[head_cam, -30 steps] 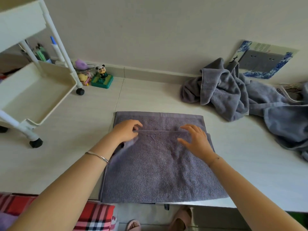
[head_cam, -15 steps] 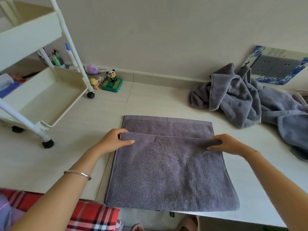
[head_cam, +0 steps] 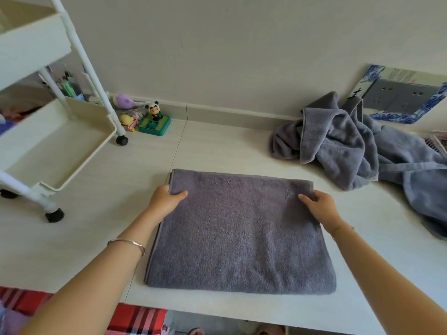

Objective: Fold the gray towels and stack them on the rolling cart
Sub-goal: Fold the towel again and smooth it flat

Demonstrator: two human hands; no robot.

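A gray towel [head_cam: 239, 235] lies folded flat on the white tabletop in front of me. My left hand [head_cam: 164, 200] grips its far left edge, thumb on top of the cloth. At the far right edge, my right hand [head_cam: 319, 206] holds the towel the same way. A heap of unfolded gray towels [head_cam: 350, 143] sits at the back right against the wall. The white rolling cart [head_cam: 48, 141] stands at the left, its lower tray bare.
Small toys, a panda figure on a green base [head_cam: 154, 119], sit by the wall beside the cart. A blue-patterned box [head_cam: 406, 93] leans behind the towel heap. A red plaid cloth [head_cam: 135, 320] lies below the table's near edge.
The top layer's edge, which lay short of the far edge, has been drawn up level with it. Both hands moved outward to the far corners and forward.
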